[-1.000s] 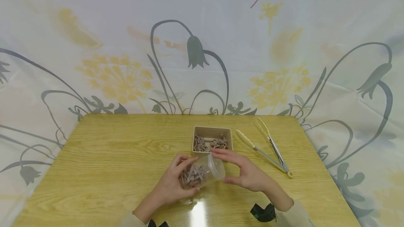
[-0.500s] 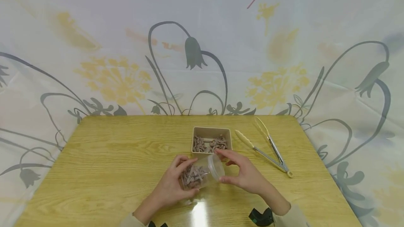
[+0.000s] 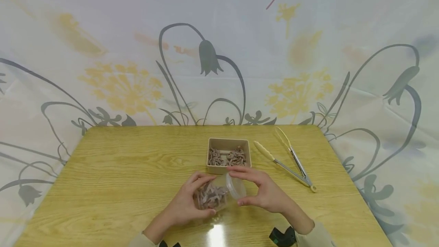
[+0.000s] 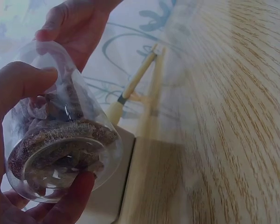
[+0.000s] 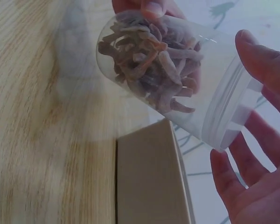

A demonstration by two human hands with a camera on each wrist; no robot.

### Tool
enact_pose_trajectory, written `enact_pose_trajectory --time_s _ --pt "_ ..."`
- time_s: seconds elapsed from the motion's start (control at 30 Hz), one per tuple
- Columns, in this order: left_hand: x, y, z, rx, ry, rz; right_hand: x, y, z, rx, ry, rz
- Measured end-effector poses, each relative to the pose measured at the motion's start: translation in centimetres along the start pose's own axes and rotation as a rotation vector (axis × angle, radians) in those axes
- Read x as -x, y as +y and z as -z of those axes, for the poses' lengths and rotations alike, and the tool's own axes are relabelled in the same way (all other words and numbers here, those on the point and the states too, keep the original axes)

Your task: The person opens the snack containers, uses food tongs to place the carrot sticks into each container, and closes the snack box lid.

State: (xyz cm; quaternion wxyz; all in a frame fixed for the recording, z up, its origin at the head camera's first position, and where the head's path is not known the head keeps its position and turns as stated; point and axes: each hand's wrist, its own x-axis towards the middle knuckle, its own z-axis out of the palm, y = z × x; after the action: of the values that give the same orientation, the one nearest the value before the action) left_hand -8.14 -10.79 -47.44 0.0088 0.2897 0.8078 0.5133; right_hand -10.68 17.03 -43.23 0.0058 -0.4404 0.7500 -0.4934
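A clear plastic jar [image 3: 212, 195] with a translucent lid [image 3: 236, 186] lies tilted above the table, holding brownish-grey dried strips [image 5: 154, 60]. Around its body curls my left hand [image 3: 186, 205], thumb on one side and fingers on the other. At the lid end, my right hand [image 3: 265, 191] spans the lid, its thumb and fingertips at opposite edges of the rim. Just beyond the jar stands a beige rectangular box [image 3: 219, 169] with two heaps of similar strips [image 3: 236, 157] in it. In the left wrist view the jar's base [image 4: 60, 168] faces the camera.
Silver tongs [image 3: 300, 172] with pale yellow tips lie spread on the table, right of the box. The wooden table [image 3: 130, 170] ends at a patterned flower curtain [image 3: 219, 48] behind. Wrist devices [image 3: 282, 235] show at the sleeves.
My right hand has shifted its fingers around the lid, the thumb going off the edge and back near it. The jar has dropped slightly toward me; my left hand keeps its hold.
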Motion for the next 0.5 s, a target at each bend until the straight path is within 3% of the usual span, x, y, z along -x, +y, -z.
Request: enact_pose_trajectory --time_s 0.33,0.5 --pt "0.0 0.5 -0.5 -0.052 0.081 0.025 0.1 0.2 -0.8 0.053 0.099 -0.022" --pt "0.1 0.4 -0.7 -0.085 0.113 0.026 -0.1 0.3 -1.3 0.076 0.133 0.010"
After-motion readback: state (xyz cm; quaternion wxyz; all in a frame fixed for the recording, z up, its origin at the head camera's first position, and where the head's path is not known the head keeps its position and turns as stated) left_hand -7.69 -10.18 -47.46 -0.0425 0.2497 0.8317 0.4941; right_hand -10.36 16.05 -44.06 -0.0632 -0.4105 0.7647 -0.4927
